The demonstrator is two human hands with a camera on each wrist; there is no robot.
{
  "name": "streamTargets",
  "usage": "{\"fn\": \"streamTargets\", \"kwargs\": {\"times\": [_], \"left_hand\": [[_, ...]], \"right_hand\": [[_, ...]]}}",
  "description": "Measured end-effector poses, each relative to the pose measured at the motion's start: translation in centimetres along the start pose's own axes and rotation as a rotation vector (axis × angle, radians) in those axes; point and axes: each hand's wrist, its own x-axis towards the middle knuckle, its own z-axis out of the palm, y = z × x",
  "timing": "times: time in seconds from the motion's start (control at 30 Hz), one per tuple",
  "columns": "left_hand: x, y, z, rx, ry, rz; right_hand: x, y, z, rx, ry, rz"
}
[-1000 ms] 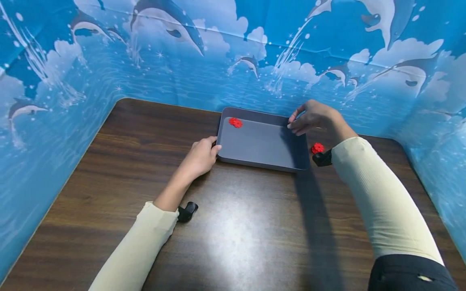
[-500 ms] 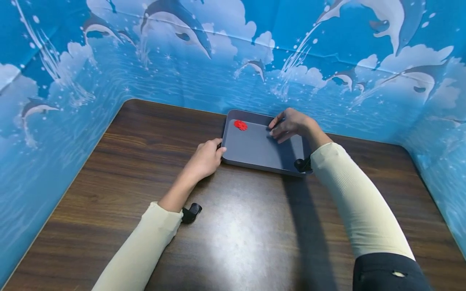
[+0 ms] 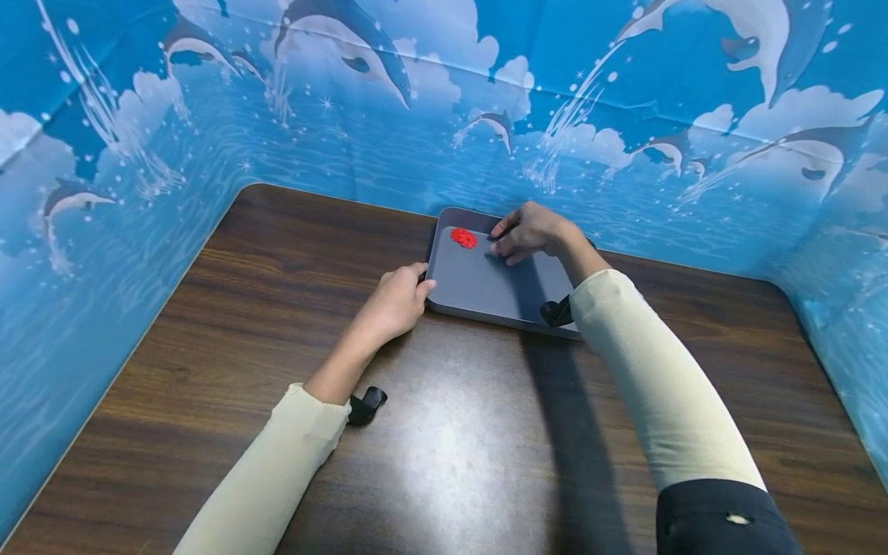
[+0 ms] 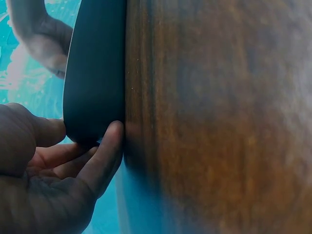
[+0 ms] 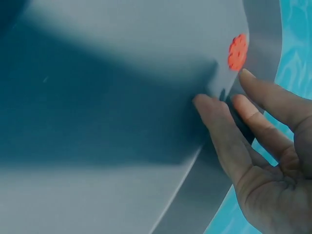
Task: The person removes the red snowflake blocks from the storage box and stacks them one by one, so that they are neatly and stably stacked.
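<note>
At the back of the table lies a grey rectangular tray (image 3: 475, 289). My left hand (image 3: 395, 302) grips its left rim; in the left wrist view the thumb is on the rim and the fingers are at the outer wall (image 4: 95, 73). Red notched pieces (image 3: 463, 237), seemingly two overlapping, lie inside near the tray's back left corner. My right hand (image 3: 530, 233) hovers over the tray just right of them, its fingers bent and apart. The right wrist view shows nothing between these fingers, with the red pieces (image 5: 237, 52) just beyond the fingertips.
A brown wooden table (image 3: 277, 308) holds the tray. Behind it and at both sides hangs a blue cloth (image 3: 388, 154) printed with dolphins. Black wrist mounts (image 3: 368, 405) stick out from both sleeves. The right sleeve (image 3: 638, 339) covers the table right of the tray.
My right hand has moved left, from the tray's right end toward the red pieces. A red piece on the table right of the tray is no longer visible. The left hand keeps its grip.
</note>
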Motion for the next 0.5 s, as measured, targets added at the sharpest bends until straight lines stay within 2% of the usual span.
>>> {"fn": "streamTargets", "kwargs": {"times": [0.17,0.33,0.5], "left_hand": [[0.0,0.0,0.0,0.004,-0.003,-0.003],[0.1,0.0,0.1,0.011,-0.008,-0.001],[0.1,0.0,0.1,0.016,0.004,-0.008]], "right_hand": [[0.5,-1.1,0.9,-0.015,-0.013,-0.027],[1.1,-1.9,1.6,-0.015,0.0,-0.015],[1.5,-2.5,2.0,-0.084,0.013,0.002]]}}
